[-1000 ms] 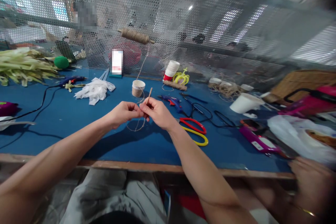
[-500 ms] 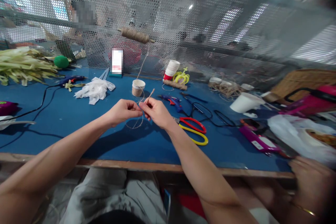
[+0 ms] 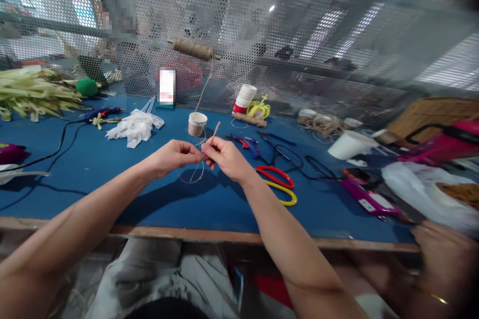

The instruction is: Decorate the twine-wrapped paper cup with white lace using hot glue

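My left hand (image 3: 175,158) is closed in a pinch on thin twine (image 3: 195,179), which hangs in a loop below the fingers. My right hand (image 3: 228,158) almost touches it, thumb and fingers closed on a slim tan stem (image 3: 216,132) that points up and away. The exact spot where twine and stem meet is hidden by my fingertips. Just beyond the hands stands a small cup (image 3: 196,125) with a white rim and a brown band. From a twine spool (image 3: 192,49) on the mesh screen, a strand runs down to this cup.
To the right lie red-and-yellow-handled scissors (image 3: 279,192), a blue glue gun (image 3: 245,144) and pliers (image 3: 277,137). White strips (image 3: 134,127) and pale husks (image 3: 37,92) sit left. A co-worker's hand (image 3: 443,244) rests at the right table edge.
My right hand has shifted slightly right, and the stem in it stands a little higher and more upright. The left hand has barely moved; the twine loop has changed shape slightly.
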Demonstrator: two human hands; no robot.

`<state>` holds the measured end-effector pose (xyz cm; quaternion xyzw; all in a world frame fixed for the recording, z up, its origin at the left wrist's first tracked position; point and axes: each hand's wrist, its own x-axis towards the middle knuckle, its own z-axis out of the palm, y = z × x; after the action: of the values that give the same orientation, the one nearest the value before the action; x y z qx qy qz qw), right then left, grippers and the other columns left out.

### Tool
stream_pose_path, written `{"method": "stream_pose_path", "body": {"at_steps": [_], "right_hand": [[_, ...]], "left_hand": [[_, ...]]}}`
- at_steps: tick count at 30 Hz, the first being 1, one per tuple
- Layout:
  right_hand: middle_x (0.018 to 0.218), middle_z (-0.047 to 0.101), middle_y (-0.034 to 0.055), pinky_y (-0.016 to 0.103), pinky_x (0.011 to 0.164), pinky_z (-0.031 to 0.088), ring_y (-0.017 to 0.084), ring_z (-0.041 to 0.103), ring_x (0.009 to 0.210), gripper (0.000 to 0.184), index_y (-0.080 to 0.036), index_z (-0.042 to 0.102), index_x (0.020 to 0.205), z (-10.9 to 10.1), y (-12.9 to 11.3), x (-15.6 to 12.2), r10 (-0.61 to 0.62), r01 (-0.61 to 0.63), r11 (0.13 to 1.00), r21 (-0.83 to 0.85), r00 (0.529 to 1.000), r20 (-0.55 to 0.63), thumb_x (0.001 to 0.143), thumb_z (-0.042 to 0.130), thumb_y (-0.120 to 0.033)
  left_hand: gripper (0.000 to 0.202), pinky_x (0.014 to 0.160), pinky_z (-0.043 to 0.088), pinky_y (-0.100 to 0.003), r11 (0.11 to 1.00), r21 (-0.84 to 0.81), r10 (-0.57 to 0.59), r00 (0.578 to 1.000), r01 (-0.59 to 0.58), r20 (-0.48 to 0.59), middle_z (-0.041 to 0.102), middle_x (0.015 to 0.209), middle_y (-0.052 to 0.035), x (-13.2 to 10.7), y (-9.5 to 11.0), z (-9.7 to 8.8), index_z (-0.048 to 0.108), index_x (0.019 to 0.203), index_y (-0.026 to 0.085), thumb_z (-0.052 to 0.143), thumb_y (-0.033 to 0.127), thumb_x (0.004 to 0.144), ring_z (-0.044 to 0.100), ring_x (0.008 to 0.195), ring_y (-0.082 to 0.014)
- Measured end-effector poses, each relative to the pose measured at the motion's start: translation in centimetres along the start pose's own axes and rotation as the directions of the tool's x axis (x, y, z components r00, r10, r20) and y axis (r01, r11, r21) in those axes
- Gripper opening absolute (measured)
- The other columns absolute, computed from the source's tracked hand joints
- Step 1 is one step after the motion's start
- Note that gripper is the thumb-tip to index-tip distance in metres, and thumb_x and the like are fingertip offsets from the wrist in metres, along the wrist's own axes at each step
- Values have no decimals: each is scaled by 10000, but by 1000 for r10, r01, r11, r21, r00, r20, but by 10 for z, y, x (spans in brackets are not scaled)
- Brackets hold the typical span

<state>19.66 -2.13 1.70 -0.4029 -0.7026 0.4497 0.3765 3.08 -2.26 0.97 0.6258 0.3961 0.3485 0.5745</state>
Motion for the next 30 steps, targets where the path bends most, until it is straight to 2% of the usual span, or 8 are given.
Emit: {"method": "stream_pose_path", "body": {"at_steps": [11, 16, 25, 30], "right_hand": [[495, 473, -48, 198, 432, 392, 69, 446, 429, 262, -168, 468, 698, 0, 1, 1, 27, -29, 990, -136, 1000, -12, 797, 503, -408], [483, 466, -50, 198, 426, 383, 69, 438, 416, 247, -170, 457, 684, 1, -1, 0, 9, -10, 988, -151, 1000, -11, 807, 494, -382], [499, 463, -48, 191, 405, 380, 64, 431, 422, 244, -165, 465, 669, 6, -2, 1, -2, -3, 996, -85, 999, -54, 781, 526, -373], [575, 487, -33, 189, 422, 398, 72, 468, 489, 248, -161, 484, 711, 4, 0, 1, -45, 45, 998, 37, 999, 9, 755, 552, -395]], "left_hand": [[163, 489, 271, -201, 997, 58, 52, 997, -49, -49, 522, 536, 33, 0, 4, 2, 572, 587, 118, 649, 261, 579, 393, 499, -53], [165, 455, 233, -197, 998, 54, 31, 998, -29, -50, 484, 511, 45, 0, 2, 1, 565, 589, 121, 643, 266, 594, 351, 463, -41], [184, 427, 199, -187, 999, 8, -31, 998, 32, -63, 471, 520, 44, 0, 2, 2, 556, 601, 121, 649, 279, 586, 320, 442, -28], [218, 434, 197, -186, 998, -29, -55, 998, 54, -37, 454, 523, 50, -1, 3, 4, 541, 601, 120, 643, 313, 596, 309, 437, -23]]}}
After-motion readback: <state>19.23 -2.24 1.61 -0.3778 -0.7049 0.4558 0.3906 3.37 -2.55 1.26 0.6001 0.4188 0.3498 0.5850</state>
